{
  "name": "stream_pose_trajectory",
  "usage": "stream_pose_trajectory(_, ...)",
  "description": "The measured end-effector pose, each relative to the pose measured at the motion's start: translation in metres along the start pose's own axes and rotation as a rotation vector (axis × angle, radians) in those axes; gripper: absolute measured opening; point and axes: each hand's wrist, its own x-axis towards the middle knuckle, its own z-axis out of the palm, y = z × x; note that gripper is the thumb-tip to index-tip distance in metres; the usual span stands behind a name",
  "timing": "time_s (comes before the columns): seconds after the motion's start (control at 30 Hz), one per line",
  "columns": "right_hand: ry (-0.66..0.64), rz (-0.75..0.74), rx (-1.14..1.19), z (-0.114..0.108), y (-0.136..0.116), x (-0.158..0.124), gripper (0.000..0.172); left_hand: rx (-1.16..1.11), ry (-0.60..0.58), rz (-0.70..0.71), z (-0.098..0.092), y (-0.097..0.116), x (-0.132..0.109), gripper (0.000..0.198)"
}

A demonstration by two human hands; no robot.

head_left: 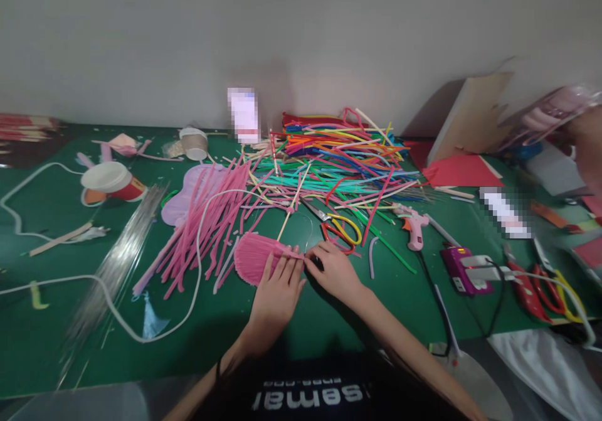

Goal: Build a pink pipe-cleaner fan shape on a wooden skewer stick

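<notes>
A flat, fan-shaped piece of pink pipe cleaners (254, 259) lies on the green table, its round end to the left. My left hand (279, 289) rests on it palm down, the fingers stretched over its narrowing part. At the narrow tip, the thumb and forefinger of my right hand (336, 271) are pinched together. A thin wire (311, 229) curves up beside this pinch; whether the fingers also hold it, I cannot tell. Just beyond are yellow-and-red-handled scissors (345, 228) and a pale stick (285, 225).
Loose pink pipe cleaners (207, 220) and a multicoloured heap (343, 151) lie behind. Left are a bundle of thin wires (120, 258), a paper cup (129, 182) and a white cable (197, 264). Right are a pink glue gun (414, 229), a purple box (456, 270) and red-handled pliers (529, 292).
</notes>
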Motion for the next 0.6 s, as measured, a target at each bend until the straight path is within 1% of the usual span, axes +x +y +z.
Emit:
stream_pose_trajectory(0.13, 0.019, 0.028, -0.012, 0.003, -0.002, -0.002, 0.014, -0.016, 0.043, -0.005, -0.001, 0.001, -0.002, 0.044)
stream_pose_trajectory(0.27, 0.052, 0.037, -0.015, 0.005, -0.006, -0.003, 0.013, -0.012, 0.099, 0.041, -0.012, 0.005, -0.013, 0.046)
stream_pose_trajectory(0.37, 0.088, 0.054, 0.003, 0.007, -0.007, -0.006, 0.013, -0.023, 0.101, 0.043, -0.019, 0.008, -0.023, 0.049)
stream_pose_trajectory(0.47, 0.133, 0.071, 0.067, 0.009, -0.007, -0.009, 0.012, -0.026, 0.092, 0.042, -0.019, 0.011, -0.028, 0.048)
stream_pose_trajectory(0.6, 0.191, 0.085, 0.125, 0.009, -0.009, -0.010, 0.014, -0.039, 0.096, 0.032, -0.014, 0.012, -0.030, 0.046)
